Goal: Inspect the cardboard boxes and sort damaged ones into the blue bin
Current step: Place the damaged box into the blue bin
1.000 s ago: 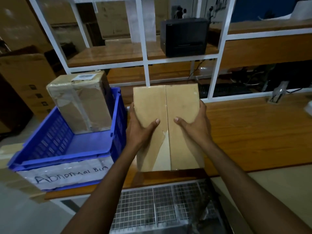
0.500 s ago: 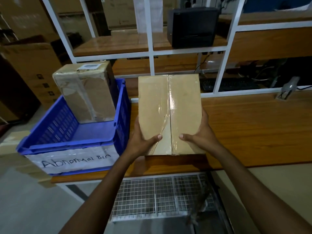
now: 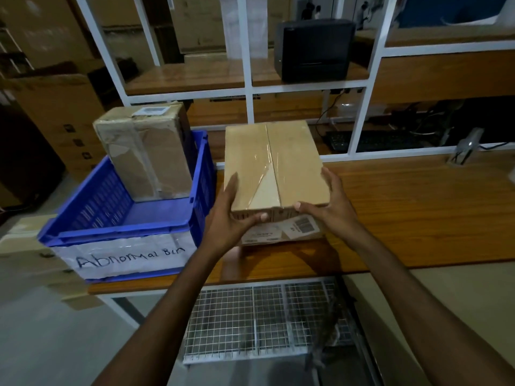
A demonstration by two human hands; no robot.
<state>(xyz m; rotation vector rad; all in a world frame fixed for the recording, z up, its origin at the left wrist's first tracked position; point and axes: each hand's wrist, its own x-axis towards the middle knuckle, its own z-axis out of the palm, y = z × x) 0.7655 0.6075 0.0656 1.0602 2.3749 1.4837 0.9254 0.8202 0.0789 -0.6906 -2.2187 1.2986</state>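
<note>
Both hands grip one cardboard box point(image 3: 271, 165) just right of the blue bin point(image 3: 201, 174): the left hand point(image 3: 230, 218) wraps its near left corner, thumb across the near face, and the right hand point(image 3: 333, 208) clasps the near right corner likewise. The box's taped top seam faces up and a barcode label shows on its near face; whether its base touches the tabletop point(image 3: 418, 215) cannot be told. Inside the bin, against its far wall, stands a second box point(image 3: 147, 154), taped and upright. The bin's front wall carries a paper sign point(image 3: 131, 257) reading "Abnormal Bin".
</note>
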